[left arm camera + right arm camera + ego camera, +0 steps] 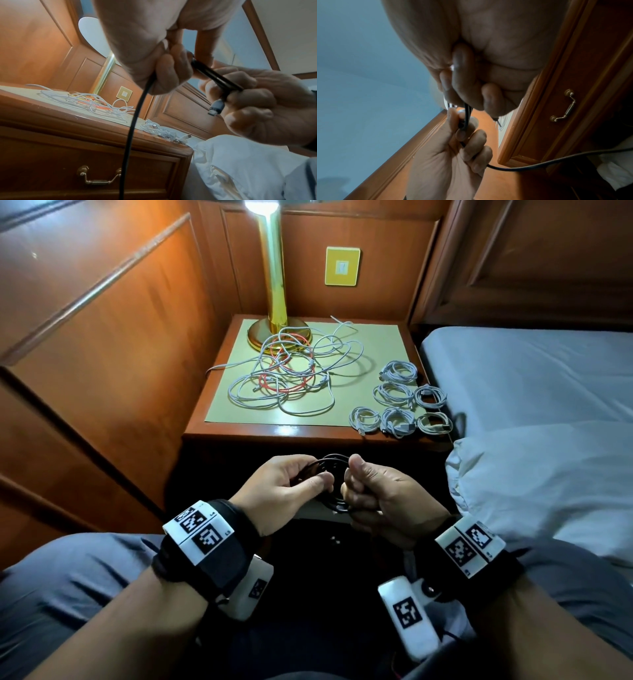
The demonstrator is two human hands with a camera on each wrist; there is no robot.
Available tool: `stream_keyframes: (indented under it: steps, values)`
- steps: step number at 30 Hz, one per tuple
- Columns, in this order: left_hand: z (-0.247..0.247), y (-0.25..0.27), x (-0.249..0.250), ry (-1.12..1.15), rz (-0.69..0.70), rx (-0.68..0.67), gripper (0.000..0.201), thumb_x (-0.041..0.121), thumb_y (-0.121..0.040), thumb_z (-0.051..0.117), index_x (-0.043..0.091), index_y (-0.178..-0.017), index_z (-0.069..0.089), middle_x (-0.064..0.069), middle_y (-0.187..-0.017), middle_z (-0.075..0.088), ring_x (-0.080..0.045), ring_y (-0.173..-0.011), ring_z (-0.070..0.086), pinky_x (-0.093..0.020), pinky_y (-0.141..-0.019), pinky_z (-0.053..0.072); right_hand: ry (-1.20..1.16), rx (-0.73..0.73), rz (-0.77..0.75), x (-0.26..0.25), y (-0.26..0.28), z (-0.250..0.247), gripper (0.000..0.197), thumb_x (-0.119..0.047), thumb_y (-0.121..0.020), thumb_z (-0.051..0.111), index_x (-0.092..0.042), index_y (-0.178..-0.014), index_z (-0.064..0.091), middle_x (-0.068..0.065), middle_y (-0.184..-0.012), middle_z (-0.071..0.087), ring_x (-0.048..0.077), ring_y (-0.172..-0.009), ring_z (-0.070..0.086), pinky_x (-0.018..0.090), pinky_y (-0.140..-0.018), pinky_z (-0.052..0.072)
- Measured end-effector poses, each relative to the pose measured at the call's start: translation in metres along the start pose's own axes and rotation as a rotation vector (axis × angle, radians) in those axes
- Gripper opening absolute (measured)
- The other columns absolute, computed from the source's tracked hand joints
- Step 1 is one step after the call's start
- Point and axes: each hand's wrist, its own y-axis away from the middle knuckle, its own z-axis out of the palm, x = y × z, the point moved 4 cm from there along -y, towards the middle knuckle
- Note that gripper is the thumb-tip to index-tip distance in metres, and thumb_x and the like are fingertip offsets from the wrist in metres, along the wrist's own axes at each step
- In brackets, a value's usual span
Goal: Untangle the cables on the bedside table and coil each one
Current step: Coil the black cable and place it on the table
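Note:
A black cable (329, 470), wound in loops, is held between both hands in front of the bedside table (239, 429). My left hand (291, 484) grips the loops (214, 77) on the left; a free length hangs down from it (135, 121). My right hand (370, 491) pinches the bundle (467, 112) on the right, and a plug end (216, 108) sticks out of its fingers. On the table's pale mat (376, 344) lies a tangle of white cables (298, 371) with a red cable (284, 364) running through it. Several coiled white cables (400, 402) lie at the table's right edge.
A brass lamp (274, 285) stands at the back of the table, its base under part of the tangle. A bed with a white pillow (548, 484) lies close on the right. Wood panelling runs along the left. The drawer has a brass handle (97, 178).

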Motion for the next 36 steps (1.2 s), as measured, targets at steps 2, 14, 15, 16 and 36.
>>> stream_keyframes:
  steps: [2, 14, 15, 16, 36]
  values:
    - [-0.001, -0.001, -0.001, -0.079, 0.02, 0.016, 0.027, 0.033, -0.092, 0.06, 0.009, -0.082, 0.067, 0.001, -0.074, 0.067, -0.008, -0.072, 0.06, -0.032, -0.072, 0.05, 0.086, 0.039, -0.015, 0.0, -0.001, -0.002, 0.036, -0.04, -0.101, 0.039, -0.012, -0.079, 0.046, 0.001, -0.056, 0.033, 0.011, -0.042, 0.021, 0.022, -0.041, 0.019]
    - [0.003, -0.002, -0.008, -0.53, 0.026, 0.012, 0.035, 0.042, -0.098, 0.045, 0.016, -0.086, 0.064, 0.002, -0.074, 0.065, -0.017, -0.073, 0.061, -0.038, -0.071, 0.048, 0.019, -0.015, 0.077, 0.011, -0.001, 0.004, 0.031, -0.036, -0.097, 0.043, -0.011, -0.079, 0.048, 0.004, -0.059, 0.041, 0.006, -0.035, 0.026, 0.016, -0.038, 0.025]
    - [0.003, -0.002, -0.008, -0.557, 0.029, 0.007, 0.032, 0.039, -0.101, 0.046, 0.016, -0.087, 0.064, 0.001, -0.076, 0.066, -0.018, -0.074, 0.061, -0.037, -0.071, 0.048, -0.005, -0.016, 0.087, 0.012, 0.0, 0.004, 0.03, -0.035, -0.097, 0.043, -0.012, -0.079, 0.049, 0.003, -0.059, 0.04, 0.005, -0.034, 0.025, 0.017, -0.038, 0.024]
    - [0.004, -0.002, -0.008, -0.574, 0.037, 0.005, 0.031, 0.038, -0.101, 0.047, 0.016, -0.087, 0.064, 0.001, -0.075, 0.065, -0.019, -0.074, 0.06, -0.036, -0.069, 0.048, -0.027, -0.017, 0.094, 0.013, 0.0, 0.005, 0.029, -0.035, -0.097, 0.043, -0.013, -0.079, 0.048, 0.002, -0.059, 0.039, 0.005, -0.034, 0.024, 0.017, -0.039, 0.023]
    - [0.002, 0.014, 0.012, -0.55, 0.36, -0.068, 0.007, 0.012, -0.089, 0.066, 0.016, -0.088, 0.072, 0.007, -0.086, 0.068, -0.008, -0.083, 0.065, -0.019, -0.079, 0.049, 0.684, 0.366, -0.447, -0.002, 0.0, -0.026, 0.034, -0.031, -0.104, 0.045, -0.012, -0.078, 0.057, -0.006, -0.063, 0.06, 0.009, -0.053, 0.052, 0.02, -0.058, 0.04]
